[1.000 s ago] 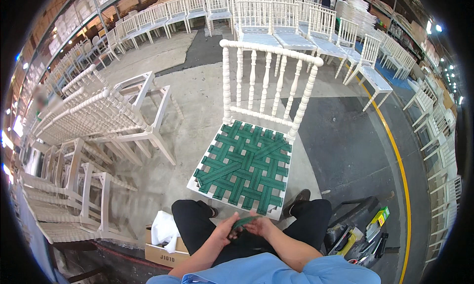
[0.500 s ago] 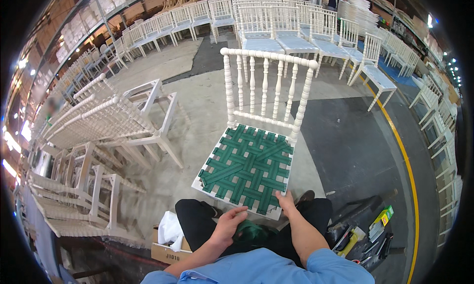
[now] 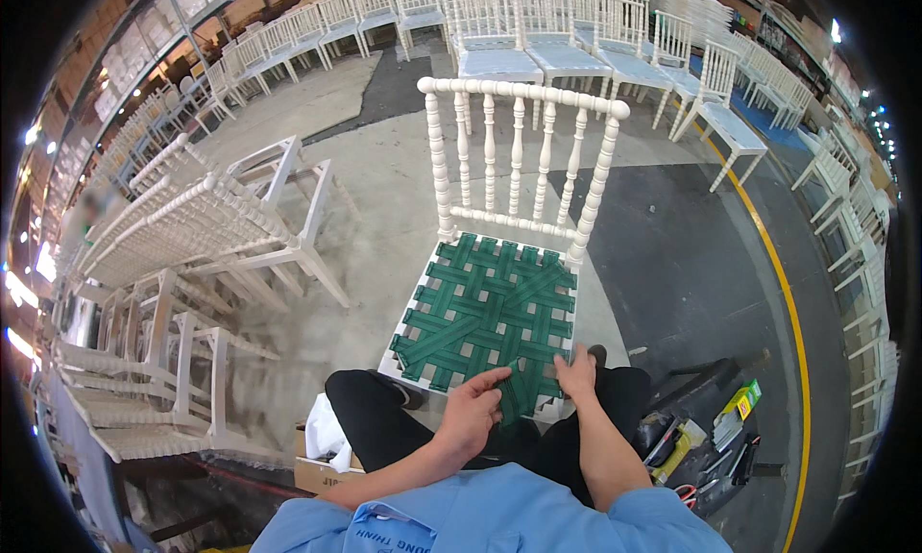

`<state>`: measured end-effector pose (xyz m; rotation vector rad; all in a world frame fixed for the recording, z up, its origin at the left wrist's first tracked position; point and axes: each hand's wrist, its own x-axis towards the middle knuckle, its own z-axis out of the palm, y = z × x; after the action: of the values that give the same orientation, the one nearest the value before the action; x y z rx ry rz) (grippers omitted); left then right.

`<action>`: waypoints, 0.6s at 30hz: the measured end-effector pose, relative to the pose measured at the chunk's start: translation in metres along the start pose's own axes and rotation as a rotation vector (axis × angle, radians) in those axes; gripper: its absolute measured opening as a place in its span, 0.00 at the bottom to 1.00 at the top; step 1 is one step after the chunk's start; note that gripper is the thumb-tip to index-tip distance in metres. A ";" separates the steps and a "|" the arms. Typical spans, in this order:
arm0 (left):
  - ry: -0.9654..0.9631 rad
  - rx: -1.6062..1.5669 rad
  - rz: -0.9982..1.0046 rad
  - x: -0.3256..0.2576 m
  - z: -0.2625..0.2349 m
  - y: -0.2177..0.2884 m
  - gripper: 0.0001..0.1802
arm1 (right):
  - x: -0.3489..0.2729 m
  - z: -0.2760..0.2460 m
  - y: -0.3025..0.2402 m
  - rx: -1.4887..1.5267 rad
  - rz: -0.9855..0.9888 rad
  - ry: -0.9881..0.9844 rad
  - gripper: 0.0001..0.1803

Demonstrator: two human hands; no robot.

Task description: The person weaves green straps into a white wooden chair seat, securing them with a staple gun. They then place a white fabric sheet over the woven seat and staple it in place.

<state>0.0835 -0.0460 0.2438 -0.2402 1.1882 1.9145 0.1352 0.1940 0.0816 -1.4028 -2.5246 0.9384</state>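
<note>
A white chair (image 3: 523, 157) with a spindle back stands in front of me, its seat woven from green webbing (image 3: 490, 298) with gaps between the bands. At the front edge of the seat, my left hand (image 3: 469, 411) has its fingers closed by a loose green strap (image 3: 520, 395), which it appears to pinch. The strap runs over the front rail, its lower end hidden near my lap. My right hand (image 3: 578, 374) grips the seat's front right corner, thumb toward the top and the other fingers partly hidden.
Several unfinished white chair frames (image 3: 206, 231) are stacked at left. A cardboard box (image 3: 322, 474) with a white bag (image 3: 328, 428) sits by my left leg. Tools and a dark case (image 3: 696, 399) lie at right, scissors (image 3: 686, 495) among them. Rows of white chairs (image 3: 567, 58) stand behind.
My left hand has moved right and up to the front edge, and the loose strap has come up with it. My right hand stays by the corner. The view has shifted slightly.
</note>
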 end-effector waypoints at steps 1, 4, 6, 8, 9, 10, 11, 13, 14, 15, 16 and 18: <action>-0.009 -0.009 0.019 0.004 0.006 0.005 0.22 | 0.000 -0.012 -0.014 0.314 -0.078 -0.119 0.31; -0.068 0.027 0.093 0.018 0.015 0.027 0.22 | -0.028 -0.047 -0.050 1.247 -0.133 -0.762 0.24; -0.043 0.070 0.184 0.034 0.027 0.040 0.20 | -0.052 -0.064 -0.064 1.178 -0.155 -0.973 0.20; -0.048 0.158 0.300 0.048 0.031 0.061 0.19 | -0.066 -0.080 -0.073 1.146 -0.210 -1.048 0.17; -0.052 0.159 0.354 0.055 0.034 0.070 0.19 | -0.072 -0.090 -0.073 1.132 -0.216 -1.010 0.15; -0.047 0.164 0.394 0.055 0.030 0.081 0.18 | -0.083 -0.095 -0.077 1.122 -0.224 -0.985 0.13; -0.038 0.171 0.430 0.058 0.032 0.087 0.18 | -0.085 -0.104 -0.077 1.134 -0.191 -0.992 0.11; -0.027 0.183 0.440 0.058 0.038 0.096 0.16 | -0.089 -0.124 -0.083 1.127 -0.152 -1.037 0.12; -0.002 0.190 0.414 0.058 0.043 0.101 0.15 | -0.090 -0.134 -0.089 1.062 -0.081 -1.037 0.12; -0.030 0.208 0.477 0.058 0.047 0.107 0.17 | -0.093 -0.146 -0.094 1.205 -0.176 -1.075 0.12; -0.032 0.227 0.502 0.056 0.051 0.114 0.20 | -0.098 -0.158 -0.097 1.286 -0.203 -1.091 0.12; -0.079 0.230 0.585 0.050 0.057 0.129 0.25 | -0.103 -0.179 -0.106 1.334 -0.265 -1.121 0.15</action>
<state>-0.0288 0.0035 0.3298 0.3410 1.5247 2.2194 0.1824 0.1543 0.3054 -0.0488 -1.4037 2.9634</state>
